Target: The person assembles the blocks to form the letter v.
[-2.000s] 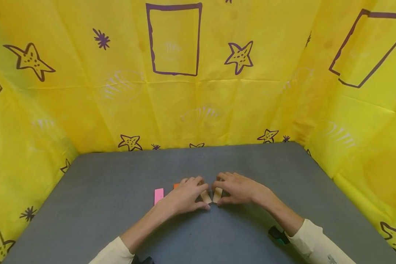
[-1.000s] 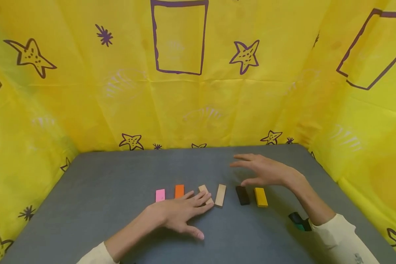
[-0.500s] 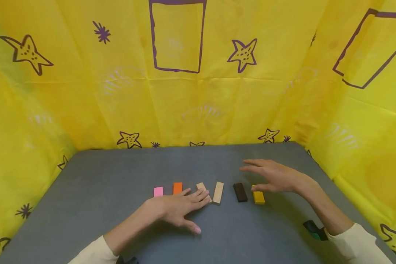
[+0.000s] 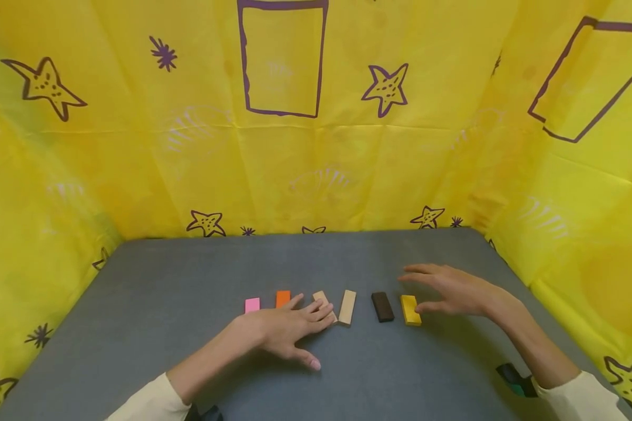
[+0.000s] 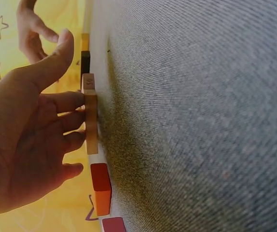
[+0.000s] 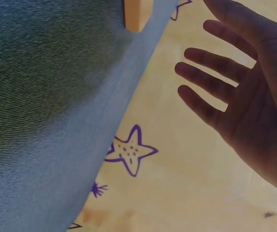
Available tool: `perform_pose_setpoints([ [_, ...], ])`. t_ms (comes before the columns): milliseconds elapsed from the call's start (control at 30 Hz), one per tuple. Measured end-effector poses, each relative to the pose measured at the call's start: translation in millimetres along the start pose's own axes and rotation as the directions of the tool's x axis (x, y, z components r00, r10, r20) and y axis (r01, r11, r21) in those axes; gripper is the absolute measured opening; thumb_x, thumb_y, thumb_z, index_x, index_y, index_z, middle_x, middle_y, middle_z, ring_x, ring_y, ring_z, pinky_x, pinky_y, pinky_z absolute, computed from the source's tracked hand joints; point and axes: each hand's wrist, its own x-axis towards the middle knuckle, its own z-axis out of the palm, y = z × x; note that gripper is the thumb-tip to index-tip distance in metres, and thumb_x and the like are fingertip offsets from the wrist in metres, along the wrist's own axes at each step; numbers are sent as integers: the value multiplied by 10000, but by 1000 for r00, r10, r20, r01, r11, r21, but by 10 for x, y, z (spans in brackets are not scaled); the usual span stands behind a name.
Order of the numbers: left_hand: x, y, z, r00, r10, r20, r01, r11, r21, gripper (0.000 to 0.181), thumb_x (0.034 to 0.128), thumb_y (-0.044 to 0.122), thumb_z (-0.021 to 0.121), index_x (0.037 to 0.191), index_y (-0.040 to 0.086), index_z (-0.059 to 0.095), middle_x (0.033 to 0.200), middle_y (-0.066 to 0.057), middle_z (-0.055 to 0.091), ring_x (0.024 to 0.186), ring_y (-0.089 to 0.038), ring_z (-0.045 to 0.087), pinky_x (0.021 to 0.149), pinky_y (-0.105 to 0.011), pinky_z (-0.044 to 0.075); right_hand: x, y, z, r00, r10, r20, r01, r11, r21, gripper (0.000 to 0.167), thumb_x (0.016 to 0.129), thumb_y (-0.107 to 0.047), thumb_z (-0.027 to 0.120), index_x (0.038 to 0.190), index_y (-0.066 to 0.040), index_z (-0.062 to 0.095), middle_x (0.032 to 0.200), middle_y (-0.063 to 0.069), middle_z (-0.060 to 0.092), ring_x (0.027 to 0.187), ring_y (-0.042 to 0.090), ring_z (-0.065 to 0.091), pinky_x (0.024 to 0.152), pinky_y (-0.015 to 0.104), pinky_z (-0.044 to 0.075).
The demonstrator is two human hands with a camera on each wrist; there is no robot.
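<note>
Small rectangular blocks lie in a row on the grey tabletop. My left hand (image 4: 289, 333) has its fingers stretched over the left plain wooden block (image 4: 320, 297), thumb held apart; in the left wrist view the fingertips meet that wooden block (image 5: 91, 123). Beside it lies a second plain wooden block (image 4: 347, 307), its near end angled towards the first. Farther right come a dark brown block (image 4: 383, 307) and a yellow block (image 4: 410, 310). My right hand (image 4: 455, 289) hovers by the yellow one, fingers extended and holding nothing. Whether its thumb touches that block I cannot tell.
An orange block (image 4: 282, 298) and a pink block (image 4: 252, 304) lie left of the wooden pair, partly covered by my left hand. Yellow cloth (image 4: 274, 169) with starfish drawings hangs around the back and sides of the grey table (image 4: 179, 280).
Both hands have let go of the two wooden blocks. The left has spread its fingers over the left one. The right has moved rightwards past the dark block to the yellow one, uncovering both.
</note>
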Motion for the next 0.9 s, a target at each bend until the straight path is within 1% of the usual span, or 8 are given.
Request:
perform_pose_setpoints([
  [100, -12, 6, 4, 1000, -5, -2, 5, 1000, 2, 962, 951, 681, 599, 1687, 208, 199, 1784, 34, 85, 1668, -210, 61, 1339, -588, 31, -6, 13, 23, 1000, 16, 14, -16, 1000, 16, 602, 944, -372, 771, 1463, -122, 595, 1534, 214, 549, 1345, 464, 578, 1046, 686, 485],
  [200, -17, 4, 4, 1000, -3, -4, 3, 1000, 8, 960, 952, 671, 608, 1686, 205, 201, 1785, 29, 92, 1668, -214, 66, 1338, -592, 41, -2, 19, 57, 1000, 16, 22, -16, 1000, 26, 599, 946, -373, 769, 1459, -114, 598, 1528, 216, 554, 1340, 465, 583, 1042, 682, 490],
  [367, -12, -4, 3, 1000, 4, -3, -4, 1000, 18, 959, 953, 651, 625, 1686, 199, 202, 1785, 21, 96, 1668, -209, 70, 1335, -601, 67, 0, 26, 101, 1000, -8, 28, 8, 1000, 24, 596, 942, -350, 777, 1451, -95, 602, 1511, 227, 565, 1320, 467, 597, 1021, 661, 515],
  [567, -10, 2, 3, 1000, 5, -4, -5, 1000, 20, 962, 947, 647, 637, 1685, 205, 207, 1785, 19, 96, 1667, -209, 77, 1324, -622, 101, 18, 34, 133, 1000, -5, 29, 4, 999, 33, 587, 930, -325, 792, 1441, -101, 610, 1508, 222, 568, 1320, 462, 595, 1026, 668, 512],
  [667, -8, 9, -3, 1000, 1, -1, -1, 1000, 20, 964, 943, 640, 647, 1684, 204, 211, 1785, 15, 98, 1666, -209, 82, 1321, -627, 108, 34, 24, 157, 999, -12, 48, 10, 999, 43, 598, 922, -336, 797, 1439, -101, 610, 1502, 222, 572, 1321, 467, 593, 1031, 675, 505],
  [800, -2, 16, -6, 1000, -11, 11, 10, 1000, 26, 964, 942, 637, 651, 1686, 216, 204, 1786, 20, 85, 1666, -200, 76, 1324, -620, 108, 51, 7, 208, 997, -18, 80, 14, 999, 53, 589, 921, -335, 800, 1434, -112, 614, 1484, 189, 589, 1310, 437, 604, 1041, 640, 517],
  [900, 3, 20, 0, 1000, -18, 16, 18, 999, 29, 963, 941, 636, 653, 1687, 231, 198, 1787, 32, 74, 1666, -188, 67, 1327, -612, 108, 51, -2, 239, 996, -19, 85, 15, 999, 46, 573, 919, -327, 805, 1421, -117, 624, 1461, 159, 607, 1289, 408, 620, 1034, 614, 533],
])
